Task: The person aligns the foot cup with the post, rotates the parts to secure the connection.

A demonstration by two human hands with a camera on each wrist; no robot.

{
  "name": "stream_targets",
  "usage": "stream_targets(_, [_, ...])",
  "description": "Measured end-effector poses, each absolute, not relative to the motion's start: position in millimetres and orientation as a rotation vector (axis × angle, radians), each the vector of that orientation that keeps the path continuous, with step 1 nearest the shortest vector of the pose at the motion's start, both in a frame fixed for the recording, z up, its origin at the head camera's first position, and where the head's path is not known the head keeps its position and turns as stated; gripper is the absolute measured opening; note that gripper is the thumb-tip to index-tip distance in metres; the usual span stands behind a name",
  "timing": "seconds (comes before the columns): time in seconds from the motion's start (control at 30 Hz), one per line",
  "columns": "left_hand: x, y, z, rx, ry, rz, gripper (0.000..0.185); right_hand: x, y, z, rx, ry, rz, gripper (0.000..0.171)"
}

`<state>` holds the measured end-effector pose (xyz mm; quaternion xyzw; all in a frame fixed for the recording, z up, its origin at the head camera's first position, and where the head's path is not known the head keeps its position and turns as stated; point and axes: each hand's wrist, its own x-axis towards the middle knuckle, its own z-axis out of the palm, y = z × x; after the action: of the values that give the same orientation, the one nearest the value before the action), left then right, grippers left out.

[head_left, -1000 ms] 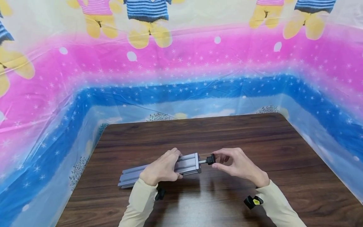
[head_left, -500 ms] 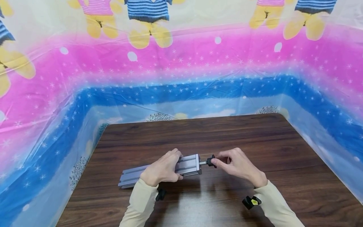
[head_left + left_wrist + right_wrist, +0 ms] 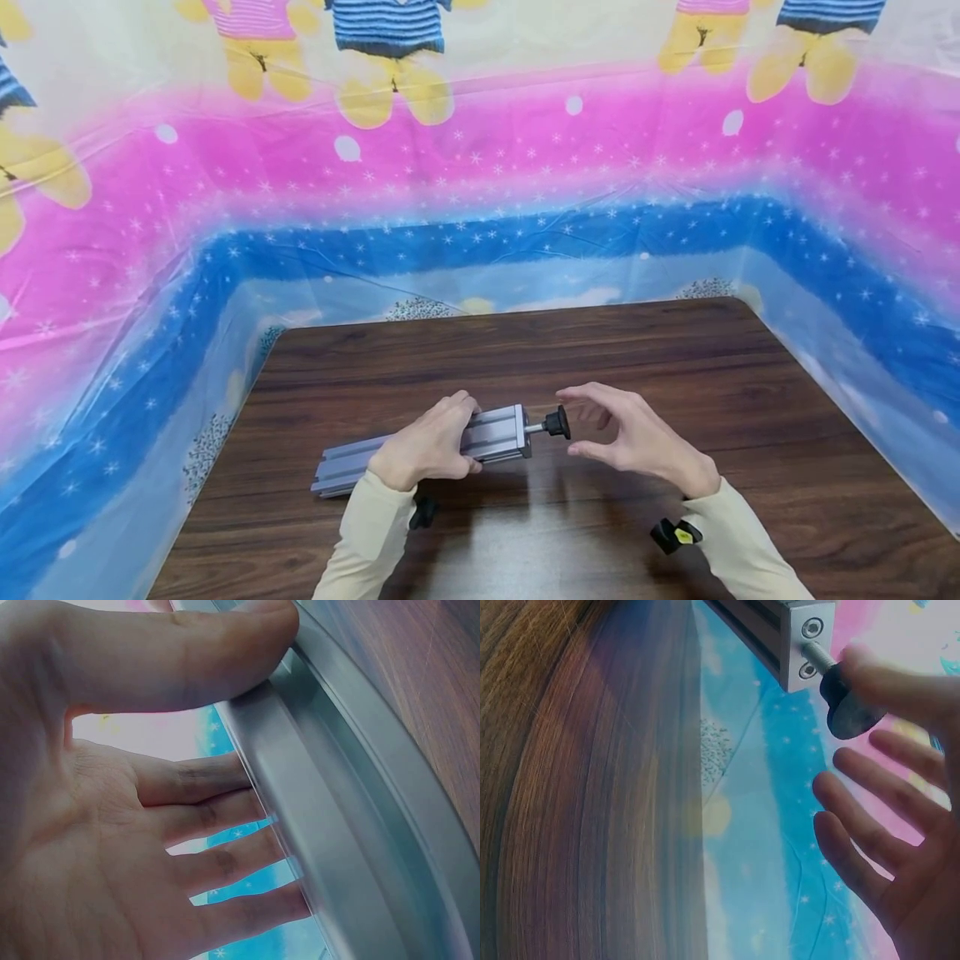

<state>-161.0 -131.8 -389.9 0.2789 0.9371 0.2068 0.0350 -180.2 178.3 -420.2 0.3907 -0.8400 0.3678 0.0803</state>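
Note:
My left hand point(image 3: 427, 442) grips a grey aluminium profile point(image 3: 352, 467), thumb on the near side and fingers on the far side. In the left wrist view the thumb lies over the grooved profile point(image 3: 330, 787), with the fingertips hidden behind it. A black-based levelling foot point(image 3: 557, 422) sticks out on its threaded stud from the profile's right end plate point(image 3: 523, 431). My right hand point(image 3: 637, 437) is beside the foot, fingers and thumb spread apart around its outer side. In the right wrist view the foot point(image 3: 851, 712) is near the thumb; whether they touch I cannot tell.
Two screw heads point(image 3: 811, 628) show in the end plate beside the stud. The dark wooden table point(image 3: 637, 350) lies under the hands. A patterned pink and blue cloth point(image 3: 480, 167) hangs behind and at both sides. Each wrist carries a small black device point(image 3: 675, 535).
Half a second ago my right fingers pinched the foot's black base. Now they have let go, spread, and moved slightly right. My left hand and the profile have stayed in place.

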Motion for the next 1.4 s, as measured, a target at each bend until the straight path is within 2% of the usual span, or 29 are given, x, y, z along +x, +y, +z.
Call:
stream_targets(0.43, [-162.0, -130.9, -387.4, 0.828, 2.869, 0.628, 0.053, -182.6, 175.1, -418.8, 1.197, -2.472, 1.072, 0.053])
stream_targets(1.1, [-163.3, -130.0, -387.7, 0.874, 2.871, 0.614, 0.050, -182.9, 171.7, -421.8, 1.039, -2.614, 1.117, 0.012])
stream_targets(1.4, [-161.5, -130.9, -389.2, 0.853, 2.870, 0.619, 0.051, -183.6, 171.2, -423.8, 1.020, -2.659, 1.094, 0.017])
